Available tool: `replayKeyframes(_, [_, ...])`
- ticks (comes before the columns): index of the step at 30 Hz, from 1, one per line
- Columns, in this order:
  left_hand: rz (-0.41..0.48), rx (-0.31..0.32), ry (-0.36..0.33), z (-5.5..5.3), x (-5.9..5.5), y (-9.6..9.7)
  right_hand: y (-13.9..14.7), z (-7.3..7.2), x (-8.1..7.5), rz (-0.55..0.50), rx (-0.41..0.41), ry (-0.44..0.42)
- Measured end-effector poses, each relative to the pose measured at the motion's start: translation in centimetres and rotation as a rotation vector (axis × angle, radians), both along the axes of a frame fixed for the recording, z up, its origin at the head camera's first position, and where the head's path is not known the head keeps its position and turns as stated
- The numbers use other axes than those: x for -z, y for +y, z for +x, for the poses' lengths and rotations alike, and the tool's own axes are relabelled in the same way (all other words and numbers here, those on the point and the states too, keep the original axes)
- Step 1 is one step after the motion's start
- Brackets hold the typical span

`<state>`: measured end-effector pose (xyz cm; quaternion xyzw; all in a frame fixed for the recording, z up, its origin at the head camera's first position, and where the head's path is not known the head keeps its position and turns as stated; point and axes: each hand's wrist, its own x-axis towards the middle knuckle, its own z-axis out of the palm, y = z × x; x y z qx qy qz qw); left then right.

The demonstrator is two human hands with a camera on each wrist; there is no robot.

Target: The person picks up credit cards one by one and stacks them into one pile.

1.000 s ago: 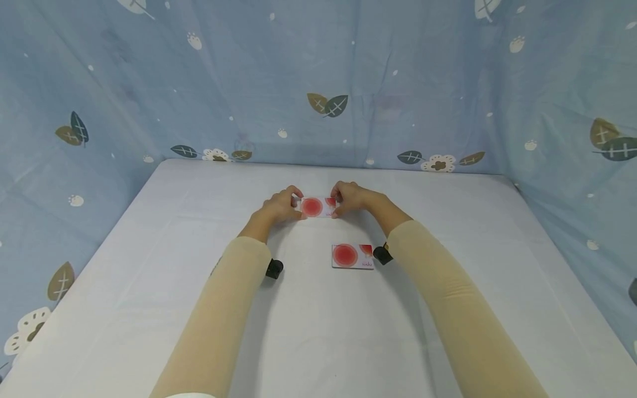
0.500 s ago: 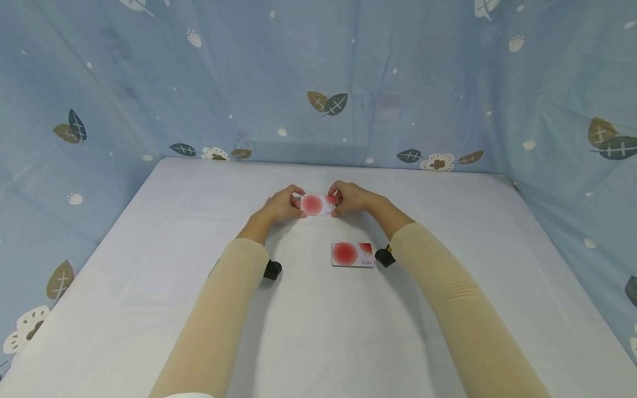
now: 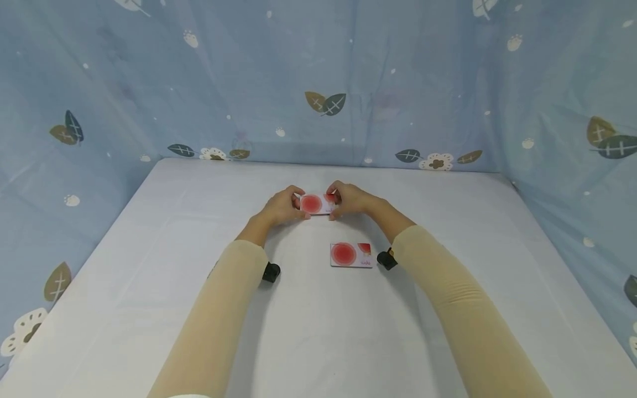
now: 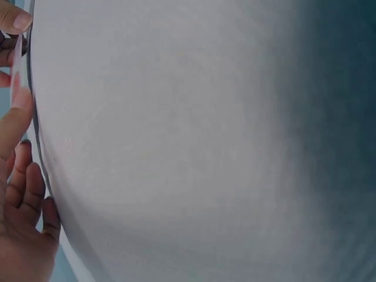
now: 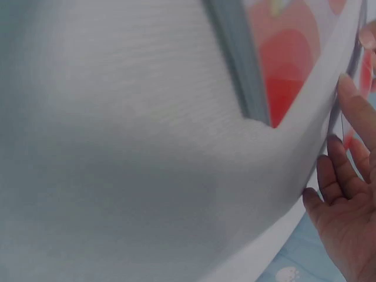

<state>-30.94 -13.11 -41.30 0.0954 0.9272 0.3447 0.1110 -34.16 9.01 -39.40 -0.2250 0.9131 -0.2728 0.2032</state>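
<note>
In the head view a white card with a red circle [image 3: 312, 204] is held at its two short ends near the far side of the table. My left hand [image 3: 282, 205] pinches its left end between thumb and fingers. The right end is pinched by my right hand [image 3: 349, 199]. In the right wrist view the right hand [image 5: 346, 194] shows its thumb on the card's near edge. A matching stack of cards [image 3: 351, 255] lies flat nearer to me, with a thick grey edge in the right wrist view. The left wrist view catches the left hand [image 4: 23, 217] at its left margin.
A white cloth [image 3: 308, 320] covers the table. Behind and beside it hangs a blue curtain [image 3: 239, 72] printed with leaves and flowers. Black wrist cameras [image 3: 271, 272] sit under both sleeves; the right one is close beside the card stack.
The held card has tipped slightly, its face a little shorter in the head view and its lower edge darker. Both hands stay at its ends; the card stack lies still.
</note>
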Motion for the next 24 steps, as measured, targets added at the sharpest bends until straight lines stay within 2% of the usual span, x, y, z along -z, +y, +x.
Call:
replayKeyframes(5, [0.036,-0.004,0.016,-0.1,0.1,0.1,0.1,0.3,-0.1,-0.003,-0.022,0.075])
replayKeyframes(8, [0.085,0.017,0.028,-0.1,-0.1,0.2,0.4,0.6,-0.3,-0.013,-0.012,0.109])
replayKeyframes(11, [0.124,0.051,0.04,0.0,-0.5,0.4,0.9,1.0,-0.6,-0.027,-0.004,0.119])
replayKeyframes(17, [0.123,0.091,0.048,0.5,-1.5,0.5,1.6,1.8,-1.2,-0.038,-0.015,0.11])
replayKeyframes(24, [0.13,0.134,0.071,0.8,-1.7,0.5,2.4,2.4,-1.6,-0.05,-0.024,0.116])
